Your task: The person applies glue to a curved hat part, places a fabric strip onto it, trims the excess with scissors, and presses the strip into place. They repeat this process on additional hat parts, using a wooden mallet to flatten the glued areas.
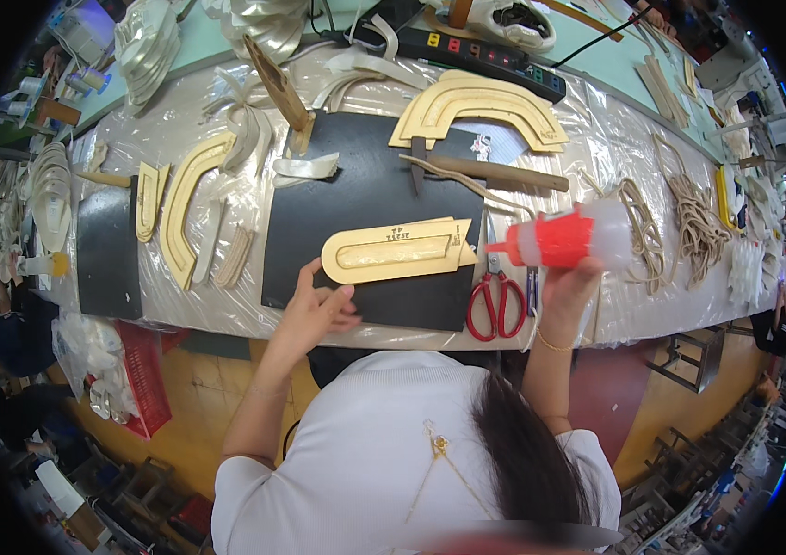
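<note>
My right hand [570, 291] is wrapped around a squeeze bottle [564, 239], tipped on its side with its red nozzle pointing left. The bottle is whitish and has a red band. My left hand [309, 310] rests by the rounded left end of a cream-coloured pattern board [383, 252], fingers apart; a fingertip seems to touch its edge. A long rounded slot runs along this board, which lies on a black mat [370, 305]. Between the board and my right hand, red-handled scissors [495, 310] lie with their blades partly hidden under the bottle's nozzle.
A hammer [495, 171] and an arched pattern board [476, 102] lie beyond the mat. More boards [194, 208] lie to the left. Coiled cords [696, 217] are at the right. A power strip [476, 57] runs along the back. A red crate [143, 379] stands below the table's left edge.
</note>
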`<state>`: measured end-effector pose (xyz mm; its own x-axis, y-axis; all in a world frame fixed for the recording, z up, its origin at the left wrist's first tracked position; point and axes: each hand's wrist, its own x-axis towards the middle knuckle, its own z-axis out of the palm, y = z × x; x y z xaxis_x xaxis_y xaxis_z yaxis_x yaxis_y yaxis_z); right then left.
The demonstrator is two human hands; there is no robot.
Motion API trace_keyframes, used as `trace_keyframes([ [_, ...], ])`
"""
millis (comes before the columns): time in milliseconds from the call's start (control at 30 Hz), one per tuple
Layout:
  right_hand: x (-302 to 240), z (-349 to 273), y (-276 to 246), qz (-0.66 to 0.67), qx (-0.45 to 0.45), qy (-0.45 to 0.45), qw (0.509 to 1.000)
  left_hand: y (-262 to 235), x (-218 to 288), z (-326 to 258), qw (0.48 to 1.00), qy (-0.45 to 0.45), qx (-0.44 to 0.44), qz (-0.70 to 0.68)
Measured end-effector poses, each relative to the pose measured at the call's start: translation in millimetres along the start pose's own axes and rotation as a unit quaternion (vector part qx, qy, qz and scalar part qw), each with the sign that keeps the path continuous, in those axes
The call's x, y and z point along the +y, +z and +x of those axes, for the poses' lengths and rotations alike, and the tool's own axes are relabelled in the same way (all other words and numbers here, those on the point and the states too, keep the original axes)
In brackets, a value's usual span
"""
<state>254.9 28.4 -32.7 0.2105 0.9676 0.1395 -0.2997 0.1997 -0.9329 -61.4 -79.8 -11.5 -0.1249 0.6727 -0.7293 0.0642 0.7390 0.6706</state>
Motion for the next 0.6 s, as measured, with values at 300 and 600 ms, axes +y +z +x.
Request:
trace_keyframes([
  [300,41,-13,26,-0.147,-0.078,-0.096,0.981,-13,-16,30,0.844,0.338,0.143,0.391],
  [600,55,-21,19,-0.265,-0.098,-0.100,0.954,-23,-23,45,0.829,0.369,0.137,0.398],
])
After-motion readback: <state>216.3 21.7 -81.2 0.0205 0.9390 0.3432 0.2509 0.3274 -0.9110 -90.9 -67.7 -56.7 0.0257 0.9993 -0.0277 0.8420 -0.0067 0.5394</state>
